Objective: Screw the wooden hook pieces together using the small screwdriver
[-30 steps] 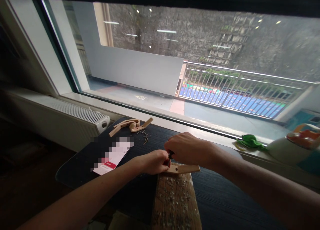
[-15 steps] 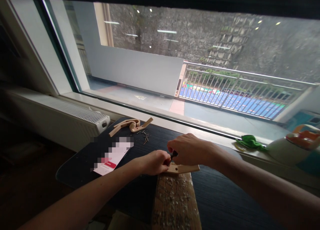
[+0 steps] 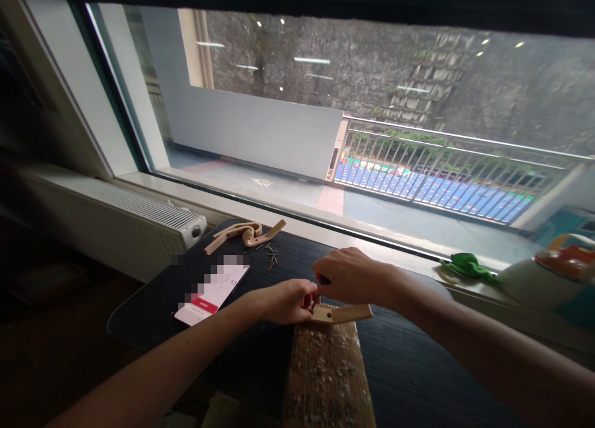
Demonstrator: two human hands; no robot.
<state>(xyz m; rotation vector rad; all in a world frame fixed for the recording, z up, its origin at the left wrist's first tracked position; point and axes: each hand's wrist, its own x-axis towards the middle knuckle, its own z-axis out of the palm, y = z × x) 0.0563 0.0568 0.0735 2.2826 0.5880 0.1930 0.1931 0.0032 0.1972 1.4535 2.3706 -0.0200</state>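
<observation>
My right hand (image 3: 341,276) is closed around a dark-handled screwdriver (image 3: 321,281), mostly hidden in the fist. Its thin shaft points down toward the fingertips of my left hand (image 3: 292,301). Those left fingers are curled together over the near end of a bent wooden hook (image 3: 346,315) and press on it; whether they also pinch a screw is hidden. A dark hole shows in the hook's visible part. Under it is a wooden block (image 3: 325,366) with a shiny, tape-like covering and dark handwriting.
More bent wooden hooks (image 3: 269,234) lie at the back of the dark table (image 3: 400,353), beside several loose screws (image 3: 272,257). A phone (image 3: 209,294) lies left of my hands. A green cloth (image 3: 467,267) and a white container (image 3: 520,279) stand on the windowsill at right.
My right hand has turned slightly around the screwdriver, so less of its dark handle shows. My left hand, the hook and the block stay in place. The view shifts a little.
</observation>
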